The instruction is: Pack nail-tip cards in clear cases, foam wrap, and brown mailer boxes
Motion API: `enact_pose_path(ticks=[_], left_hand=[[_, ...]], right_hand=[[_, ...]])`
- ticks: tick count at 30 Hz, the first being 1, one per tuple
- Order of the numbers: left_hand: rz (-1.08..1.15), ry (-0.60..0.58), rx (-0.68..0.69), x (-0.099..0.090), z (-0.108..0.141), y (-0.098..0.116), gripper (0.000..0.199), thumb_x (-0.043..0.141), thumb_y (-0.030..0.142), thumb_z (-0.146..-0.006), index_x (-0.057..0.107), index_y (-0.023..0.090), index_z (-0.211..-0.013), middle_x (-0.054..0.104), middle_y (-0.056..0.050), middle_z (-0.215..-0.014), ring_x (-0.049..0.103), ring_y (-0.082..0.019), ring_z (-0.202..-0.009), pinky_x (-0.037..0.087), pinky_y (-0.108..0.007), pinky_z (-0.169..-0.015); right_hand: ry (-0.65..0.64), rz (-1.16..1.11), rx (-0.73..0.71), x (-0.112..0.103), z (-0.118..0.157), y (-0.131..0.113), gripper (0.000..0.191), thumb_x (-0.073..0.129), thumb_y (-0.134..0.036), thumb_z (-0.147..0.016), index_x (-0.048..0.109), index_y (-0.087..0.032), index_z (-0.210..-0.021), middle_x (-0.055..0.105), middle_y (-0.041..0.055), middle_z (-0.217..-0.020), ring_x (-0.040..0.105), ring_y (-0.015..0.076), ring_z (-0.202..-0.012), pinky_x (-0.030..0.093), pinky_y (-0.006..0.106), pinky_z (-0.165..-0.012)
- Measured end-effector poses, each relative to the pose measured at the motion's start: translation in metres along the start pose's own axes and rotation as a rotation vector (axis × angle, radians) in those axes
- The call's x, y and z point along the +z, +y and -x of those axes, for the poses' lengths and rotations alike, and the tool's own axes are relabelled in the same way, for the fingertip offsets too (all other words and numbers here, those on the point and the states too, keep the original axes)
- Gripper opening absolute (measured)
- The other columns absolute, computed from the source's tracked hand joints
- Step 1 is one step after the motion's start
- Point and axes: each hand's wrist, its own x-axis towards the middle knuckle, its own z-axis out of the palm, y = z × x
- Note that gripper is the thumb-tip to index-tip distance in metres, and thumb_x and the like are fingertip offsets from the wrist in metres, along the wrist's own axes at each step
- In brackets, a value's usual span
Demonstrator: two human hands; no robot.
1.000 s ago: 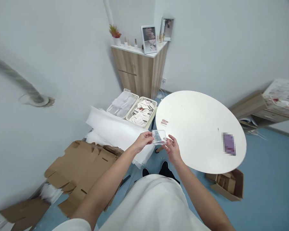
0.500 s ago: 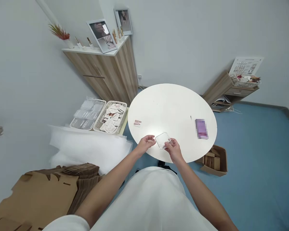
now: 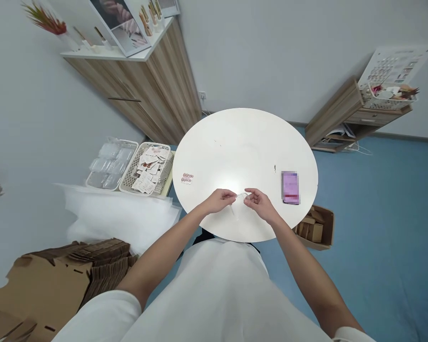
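Note:
A clear plastic box [image 3: 240, 194] is held over the near part of the round white table [image 3: 242, 137]. Its left edge is pinched in my left hand [image 3: 218, 201], fingers closed. My right hand [image 3: 260, 204] grips the right side between thumb and fingers. The box is thin and see-through, tilted so that mostly its edge shows; whether its lid is raised I cannot make out. Off to the left on the tabletop lies a small card of pinkish press-on nails [image 3: 187, 178]. A purple, blurred flat object [image 3: 290, 187] lies right of my right hand.
Left of the table stand a basket of clear boxes [image 3: 112, 164] and a basket of printed cards [image 3: 150, 168]. White packing sheets [image 3: 117, 213] and stacked cardboard [image 3: 46, 289] lie nearer. A carton [image 3: 323, 228] sits on the floor at right. Behind stands a wooden cabinet [image 3: 164, 80].
My left hand has closed on the left edge of the box, and the box has tipped from showing its broad face to nearly edge-on. The whole view has shifted a little.

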Motion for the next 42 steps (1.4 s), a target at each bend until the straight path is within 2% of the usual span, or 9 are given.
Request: enact_pose_path(ticks=[4, 9, 12, 17, 22, 25, 31, 37, 42], left_hand=[[-0.001, -0.025, -0.002, 0.000, -0.002, -0.004, 0.033, 0.059, 0.040, -0.072, 0.062, 0.015, -0.094, 0.063, -0.007, -0.088, 0.057, -0.016, -0.081, 0.043, -0.031, -0.076], [0.046, -0.057, 0.013, -0.011, 0.000, -0.010, 0.034, 0.062, 0.039, -0.070, 0.062, 0.015, -0.094, 0.062, -0.005, -0.083, 0.056, -0.014, -0.077, 0.043, -0.030, -0.074], [0.124, -0.061, -0.030, -0.017, 0.004, -0.016, 0.030, 0.066, 0.036, -0.067, 0.062, 0.014, -0.087, 0.061, -0.004, -0.078, 0.057, -0.013, -0.071, 0.043, -0.029, -0.072], [0.363, -0.018, -0.168, -0.017, 0.014, -0.032, 0.030, 0.068, 0.034, -0.065, 0.059, 0.014, -0.086, 0.061, -0.004, -0.078, 0.057, -0.010, -0.067, 0.042, -0.027, -0.068], [0.443, -0.071, -0.215, -0.011, 0.023, -0.044, 0.033, 0.069, 0.036, -0.064, 0.057, 0.014, -0.085, 0.062, -0.005, -0.080, 0.059, -0.010, -0.068, 0.042, -0.027, -0.069], [0.334, -0.091, -0.142, -0.012, 0.024, -0.046, 0.042, 0.068, 0.039, -0.064, 0.055, 0.015, -0.096, 0.061, -0.006, -0.086, 0.060, -0.012, -0.071, 0.043, -0.029, -0.072], [-0.142, -0.050, 0.185, -0.025, 0.024, -0.032, 0.105, 0.080, 0.035, -0.043, 0.024, 0.029, -0.132, 0.052, -0.006, -0.109, 0.059, -0.013, -0.076, 0.043, -0.034, -0.079], [-0.301, -0.028, 0.329, -0.024, 0.022, -0.022, 0.083, 0.077, 0.033, -0.050, 0.040, 0.025, -0.124, 0.052, -0.006, -0.108, 0.056, -0.012, -0.074, 0.045, -0.030, -0.076], [-0.235, -0.005, 0.338, -0.020, 0.023, -0.024, 0.076, 0.074, 0.027, -0.053, 0.042, 0.022, -0.122, 0.054, -0.006, -0.107, 0.056, -0.012, -0.077, 0.046, -0.029, -0.076]], right_hand=[[0.161, -0.005, -0.059, -0.001, -0.005, -0.001, 0.033, 0.068, -0.039, -0.063, 0.057, -0.021, -0.088, 0.056, -0.0009, -0.074, 0.052, 0.0109, -0.068, 0.043, 0.028, -0.067], [0.121, 0.037, -0.057, 0.012, -0.010, -0.006, 0.029, 0.068, -0.042, -0.062, 0.060, -0.020, -0.079, 0.059, 0.0009, -0.074, 0.053, 0.0127, -0.068, 0.044, 0.030, -0.069], [0.123, 0.047, -0.028, 0.023, -0.013, -0.006, 0.032, 0.067, -0.042, -0.063, 0.060, -0.020, -0.085, 0.062, 0.0033, -0.082, 0.056, 0.0144, -0.075, 0.044, 0.032, -0.073], [0.266, -0.044, 0.036, 0.033, 0.000, 0.000, 0.040, 0.059, -0.045, -0.069, 0.053, -0.025, -0.103, 0.056, 0.0064, -0.110, 0.059, 0.0160, -0.086, 0.046, 0.034, -0.077], [0.199, -0.131, 0.100, 0.039, 0.024, 0.010, 0.048, 0.066, -0.040, -0.064, 0.050, -0.024, -0.106, 0.063, 0.0039, -0.090, 0.063, 0.0169, -0.074, 0.047, 0.038, -0.077], [0.237, -0.137, 0.089, 0.039, 0.028, 0.014, 0.051, 0.070, -0.036, -0.060, 0.051, -0.023, -0.105, 0.064, 0.0024, -0.083, 0.063, 0.0168, -0.070, 0.047, 0.040, -0.078], [0.236, -0.144, 0.096, 0.037, 0.028, 0.008, 0.052, 0.069, -0.038, -0.061, 0.049, -0.024, -0.107, 0.064, 0.0019, -0.083, 0.064, 0.0176, -0.070, 0.047, 0.039, -0.076], [0.183, -0.098, 0.088, 0.036, 0.030, 0.006, 0.053, 0.065, -0.039, -0.066, 0.044, -0.025, -0.113, 0.062, 0.0031, -0.087, 0.064, 0.0175, -0.072, 0.046, 0.040, -0.078], [0.063, 0.173, -0.056, 0.029, 0.032, 0.003, 0.074, 0.069, -0.037, -0.060, 0.033, -0.033, -0.125, 0.036, 0.0086, -0.133, 0.059, 0.0170, -0.086, 0.047, 0.040, -0.081]])
